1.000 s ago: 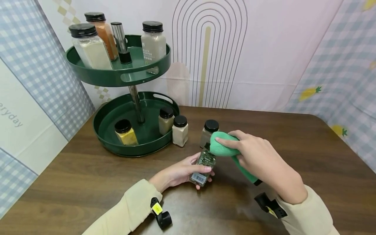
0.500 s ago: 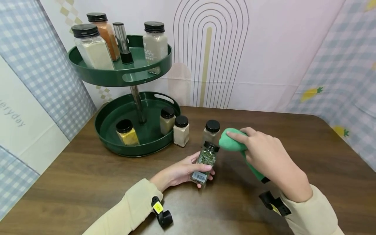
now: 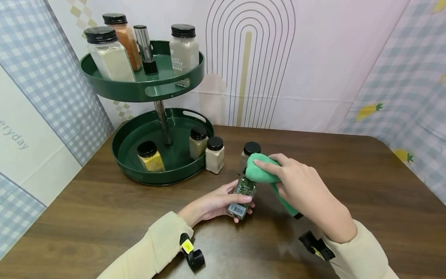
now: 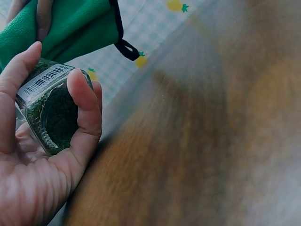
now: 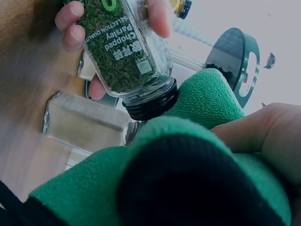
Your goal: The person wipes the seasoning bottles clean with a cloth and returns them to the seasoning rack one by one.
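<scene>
My left hand (image 3: pixel 223 201) grips a small glass jar of chopped parsley (image 5: pixel 120 52), tilted, its barcode label facing me in the head view. In the right wrist view its black lid (image 5: pixel 150 102) shows at the edge of a green cloth (image 5: pixel 207 96). My right hand (image 3: pixel 296 182) pinches the bunched cloth, which covers most of the lid in the head view. Just behind the cloth stands another spice jar (image 3: pixel 245 157) with a black cap, partly hidden. In the left wrist view, fingers of the left hand (image 4: pixel 47 155) curl round the jar's base.
A green two-tier rack (image 3: pixel 139 179) stands at the left. Its lower tray bears a yellow spice jar (image 3: pixel 151 161) and a beige jar (image 3: pixel 197 147); larger jars and a metal cylinder (image 3: pixel 143 48) sit above. Beside the rack is a cream-coloured jar (image 3: pixel 214 159) on the wooden table (image 3: pixel 104 217).
The right hand with the cloth moved right, off the parsley jar's lid, then back left over it. The left hand and its jar have stayed almost still.
</scene>
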The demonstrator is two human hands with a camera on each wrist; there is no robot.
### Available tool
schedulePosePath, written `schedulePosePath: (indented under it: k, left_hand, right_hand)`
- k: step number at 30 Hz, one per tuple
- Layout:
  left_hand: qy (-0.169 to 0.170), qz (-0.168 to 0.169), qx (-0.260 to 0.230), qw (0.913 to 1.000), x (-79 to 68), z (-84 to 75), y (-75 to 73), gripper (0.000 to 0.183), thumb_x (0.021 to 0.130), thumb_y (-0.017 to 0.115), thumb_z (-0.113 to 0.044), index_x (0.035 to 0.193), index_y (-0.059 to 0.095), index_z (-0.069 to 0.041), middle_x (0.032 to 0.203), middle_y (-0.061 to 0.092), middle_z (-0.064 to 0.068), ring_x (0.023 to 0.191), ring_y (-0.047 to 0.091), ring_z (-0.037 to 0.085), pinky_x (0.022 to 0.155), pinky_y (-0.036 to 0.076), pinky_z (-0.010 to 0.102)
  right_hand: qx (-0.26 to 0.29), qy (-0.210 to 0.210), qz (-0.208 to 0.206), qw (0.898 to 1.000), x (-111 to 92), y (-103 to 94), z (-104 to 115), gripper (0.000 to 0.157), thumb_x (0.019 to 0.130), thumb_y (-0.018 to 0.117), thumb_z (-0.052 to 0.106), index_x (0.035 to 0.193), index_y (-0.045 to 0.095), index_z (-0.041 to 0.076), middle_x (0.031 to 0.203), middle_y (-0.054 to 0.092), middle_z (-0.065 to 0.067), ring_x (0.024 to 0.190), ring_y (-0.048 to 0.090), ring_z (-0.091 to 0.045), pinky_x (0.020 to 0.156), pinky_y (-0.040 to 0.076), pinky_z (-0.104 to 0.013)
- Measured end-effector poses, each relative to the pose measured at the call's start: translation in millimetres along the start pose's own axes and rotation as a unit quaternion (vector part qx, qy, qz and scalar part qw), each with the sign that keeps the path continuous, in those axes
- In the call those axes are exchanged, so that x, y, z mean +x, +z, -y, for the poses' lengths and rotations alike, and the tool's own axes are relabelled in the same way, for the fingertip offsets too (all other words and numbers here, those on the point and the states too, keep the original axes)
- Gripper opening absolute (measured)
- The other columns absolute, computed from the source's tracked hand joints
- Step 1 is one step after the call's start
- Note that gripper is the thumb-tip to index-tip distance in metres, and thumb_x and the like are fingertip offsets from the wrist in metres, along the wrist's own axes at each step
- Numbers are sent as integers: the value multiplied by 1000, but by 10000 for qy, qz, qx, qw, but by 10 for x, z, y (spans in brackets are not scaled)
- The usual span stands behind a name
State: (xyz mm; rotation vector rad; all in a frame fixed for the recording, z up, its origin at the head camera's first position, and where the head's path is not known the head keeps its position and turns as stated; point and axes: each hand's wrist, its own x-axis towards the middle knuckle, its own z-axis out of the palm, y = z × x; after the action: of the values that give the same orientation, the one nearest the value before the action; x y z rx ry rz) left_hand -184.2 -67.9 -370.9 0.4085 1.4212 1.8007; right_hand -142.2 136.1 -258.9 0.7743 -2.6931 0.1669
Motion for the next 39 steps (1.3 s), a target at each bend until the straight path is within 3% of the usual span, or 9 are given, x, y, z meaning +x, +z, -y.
schedulePosePath:
  k: [9,16,18,21,26,31,39]
  left_hand:
    - [2,-110,40,9999,17,3,6,53,89,59,-22,136,34,-18,104,61,10,92,63,21,57,53,28]
    - [41,-158,-81,9998,1,4,12,56,89,60,-20,138,32,-19,103,62,9,92,63,19,57,52,28]
    - [40,-128,-62,9999,3,3,17,56,89,60,-20,138,32,-18,103,62,9,92,63,19,57,52,28]
    - [45,-104,15,9999,8,1,21,55,89,60,-20,137,33,-17,103,62,9,92,63,20,57,52,28]
    - [7,-83,94,9999,7,-1,19,54,89,60,-20,136,34,-17,103,62,9,92,63,21,57,52,28]
    - [10,-71,132,9999,11,-6,24,51,89,60,-22,134,36,-15,102,62,9,91,64,21,57,52,28]
    - [-17,-132,196,9997,6,-1,33,50,89,60,-22,133,37,-14,103,63,9,92,64,21,56,52,27]
  right_hand:
    - [-176,142,239,9995,-18,-41,-68,57,73,61,-7,122,62,22,112,62,-9,85,64,-27,46,42,-32]
    - [-387,368,781,9955,-41,-51,-151,54,74,60,-9,118,63,22,105,63,-9,68,59,-23,44,37,-28]
    - [-367,451,721,9957,-44,-57,-161,56,75,59,-8,122,60,22,105,63,-10,69,60,-24,44,39,-31]
    - [-257,493,311,9980,-34,-62,-141,57,77,60,-5,128,54,20,109,64,-10,79,63,-27,50,46,-37]
    - [-115,86,-214,9997,-5,-12,-8,50,77,66,0,124,55,16,114,63,-7,88,65,-26,53,50,-40]
    - [-377,27,-56,9993,-9,27,56,48,72,70,-3,114,59,17,111,61,-7,82,62,-27,44,44,-35]
    - [-392,156,256,9988,-29,6,-36,43,72,63,-8,107,57,16,103,60,-7,67,57,-23,41,36,-30]
